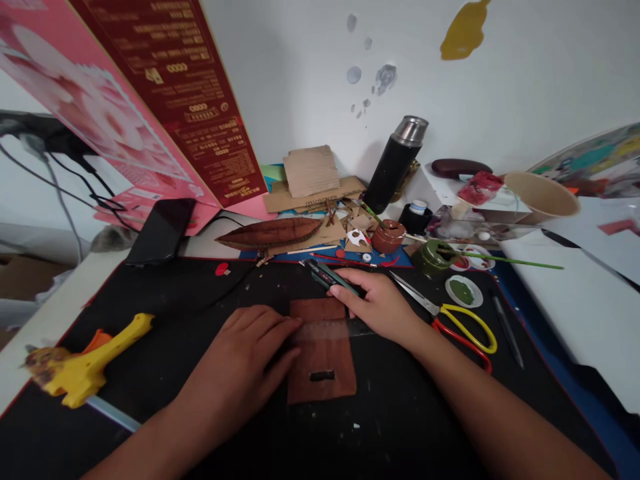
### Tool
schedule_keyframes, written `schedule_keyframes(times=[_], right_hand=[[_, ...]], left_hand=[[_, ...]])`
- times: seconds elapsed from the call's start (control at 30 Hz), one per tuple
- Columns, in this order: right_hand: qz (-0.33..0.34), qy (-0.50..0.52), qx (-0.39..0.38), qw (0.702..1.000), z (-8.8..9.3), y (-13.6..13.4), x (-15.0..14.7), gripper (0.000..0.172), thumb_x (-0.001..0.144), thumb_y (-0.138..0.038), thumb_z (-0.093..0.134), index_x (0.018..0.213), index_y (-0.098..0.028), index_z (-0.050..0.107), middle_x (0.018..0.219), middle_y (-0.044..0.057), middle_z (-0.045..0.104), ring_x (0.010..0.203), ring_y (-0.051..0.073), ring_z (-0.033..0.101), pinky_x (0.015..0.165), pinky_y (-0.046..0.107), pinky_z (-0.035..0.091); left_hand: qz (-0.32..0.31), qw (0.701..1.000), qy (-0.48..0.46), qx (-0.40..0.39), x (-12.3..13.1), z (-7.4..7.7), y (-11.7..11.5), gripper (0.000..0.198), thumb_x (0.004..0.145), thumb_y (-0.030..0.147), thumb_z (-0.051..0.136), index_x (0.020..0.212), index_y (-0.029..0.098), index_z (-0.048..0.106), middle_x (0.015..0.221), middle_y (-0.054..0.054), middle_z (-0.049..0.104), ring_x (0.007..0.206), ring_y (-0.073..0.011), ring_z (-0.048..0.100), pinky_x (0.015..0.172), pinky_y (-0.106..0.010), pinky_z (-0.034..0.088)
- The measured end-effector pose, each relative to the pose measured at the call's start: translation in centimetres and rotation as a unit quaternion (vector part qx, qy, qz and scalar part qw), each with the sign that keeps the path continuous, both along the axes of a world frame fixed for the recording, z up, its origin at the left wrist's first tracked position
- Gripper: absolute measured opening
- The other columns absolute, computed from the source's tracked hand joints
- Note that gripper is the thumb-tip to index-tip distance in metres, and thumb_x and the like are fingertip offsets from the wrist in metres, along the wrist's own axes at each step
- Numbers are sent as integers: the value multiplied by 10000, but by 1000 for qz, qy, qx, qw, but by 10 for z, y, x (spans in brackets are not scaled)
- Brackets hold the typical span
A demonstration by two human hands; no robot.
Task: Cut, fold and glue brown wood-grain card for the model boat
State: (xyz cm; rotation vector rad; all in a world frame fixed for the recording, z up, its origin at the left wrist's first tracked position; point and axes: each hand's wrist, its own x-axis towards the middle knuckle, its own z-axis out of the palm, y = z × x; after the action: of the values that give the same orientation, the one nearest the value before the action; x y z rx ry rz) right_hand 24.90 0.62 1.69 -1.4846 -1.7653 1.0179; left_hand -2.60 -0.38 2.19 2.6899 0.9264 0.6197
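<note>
A brown-painted cardboard piece [327,357] with a small rectangular slot lies on the black mat. Across its upper part runs a clear ruler [320,330]. My left hand [250,347] holds the ruler's left end down, fingers bent together and thumb by the cardboard's left edge. In my right hand [377,303] is a dark green utility knife [327,277], its tip pointing up and left above the cardboard's top edge. The right hand rests close to the ruler's right end; whether it touches the ruler I cannot tell.
Scissors [465,327] and a pen [507,331] lie at right. A yellow glue gun [97,363] lies at left. Behind are a brown leaf-shaped piece [270,232], a paint jar [434,257], a black thermos [395,163], a phone [161,230] and cardboard scraps [313,172].
</note>
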Motion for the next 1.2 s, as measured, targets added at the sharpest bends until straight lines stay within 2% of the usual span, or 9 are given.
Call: schedule_keyframes(times=[0.2, 0.33, 0.43, 0.63, 0.9, 1.07, 1.2], right_hand=[[-2, -9, 11, 1000, 2, 0, 0, 333, 1023, -441, 594, 1236, -242, 756, 993, 29, 783, 627, 139, 639, 570, 275, 468], [-8, -9, 16, 1000, 3, 0, -1, 344, 1021, -441, 598, 1256, -244, 753, 962, 29, 784, 648, 151, 654, 574, 271, 467], [-9, -9, 10, 1000, 3, 0, -1, 343, 1023, -437, 595, 1253, -237, 753, 964, 26, 781, 613, 140, 634, 568, 272, 467], [-3, -10, 7, 1000, 4, 2, -2, 318, 1027, -426, 588, 1209, -229, 760, 946, 21, 773, 573, 123, 603, 555, 268, 458], [-22, 31, -20, 999, -3, 4, -2, 311, 1025, -466, 594, 1166, -237, 750, 949, 21, 782, 607, 134, 644, 553, 262, 476], [-33, 102, -47, 993, -5, 9, -3, 314, 998, -473, 622, 1142, -218, 736, 973, 40, 777, 565, 122, 635, 528, 260, 495], [-51, 147, -24, 987, -3, 14, -4, 277, 972, -445, 652, 1081, -202, 731, 903, 27, 766, 552, 108, 623, 547, 251, 505]], left_hand=[[-28, 1000, 10, 3, 3, 5, -8, 293, 1041, 338, 584, 1274, 174, 652, 1142, -95, 728, 1039, -272, 651, 888, -432, 515], [-92, 995, 33, 18, 8, 9, -14, 542, 985, 555, 649, 1383, 189, 613, 1298, -100, 716, 1173, -305, 611, 980, -457, 473], [-131, 990, 41, 20, 12, 8, -18, 603, 964, 604, 658, 1416, 210, 598, 1344, -63, 713, 1201, -289, 600, 1025, -448, 437], [-97, 995, 35, 5, 18, -1, -23, 456, 989, 455, 664, 1359, 193, 621, 1334, -78, 710, 1189, -291, 600, 996, -452, 443], [-55, 998, -9, 22, 31, 3, -21, 299, 990, 383, 622, 1219, 195, 665, 1230, -66, 744, 1100, -260, 624, 925, -411, 451], [-30, 999, -5, 23, 33, -4, -21, 329, 970, 379, 656, 1248, 202, 665, 1272, -71, 728, 1151, -279, 604, 969, -426, 436], [-11, 1000, -5, 19, 35, -9, -22, 391, 947, 395, 702, 1286, 205, 661, 1303, -75, 713, 1175, -296, 600, 970, -446, 442]])
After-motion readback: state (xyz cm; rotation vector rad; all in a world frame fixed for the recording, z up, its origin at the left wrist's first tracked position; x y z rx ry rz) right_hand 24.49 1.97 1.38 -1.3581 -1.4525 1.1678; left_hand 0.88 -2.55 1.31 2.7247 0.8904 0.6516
